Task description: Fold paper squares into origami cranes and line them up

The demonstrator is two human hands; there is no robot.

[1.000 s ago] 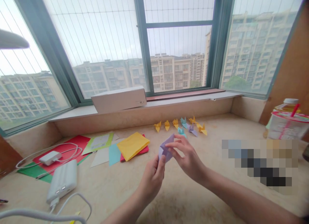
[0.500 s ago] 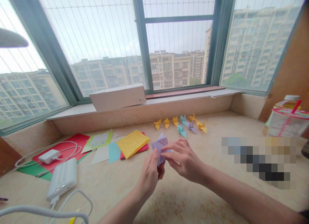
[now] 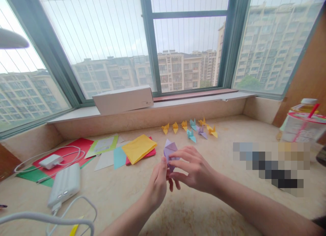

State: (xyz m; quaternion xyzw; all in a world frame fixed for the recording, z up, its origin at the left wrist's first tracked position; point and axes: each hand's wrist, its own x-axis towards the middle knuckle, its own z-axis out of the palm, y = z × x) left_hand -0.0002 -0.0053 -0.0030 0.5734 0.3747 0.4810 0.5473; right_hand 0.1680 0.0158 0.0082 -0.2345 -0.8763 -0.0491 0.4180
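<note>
The purple paper, long axis upright, is pinched by the left hand and touched from the right by the right hand, closure unclear.

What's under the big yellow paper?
Red paper sticks out from under the yellow paper at right. Light-blue paper shows at its left edge; anything under the middle is covered.

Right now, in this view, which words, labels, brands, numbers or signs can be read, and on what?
None reads clearly.
White box: small print, too small to read.
Clear cup: lettering, too blurred to read.
Green-edged sheet: any print too blurred to read.
</note>
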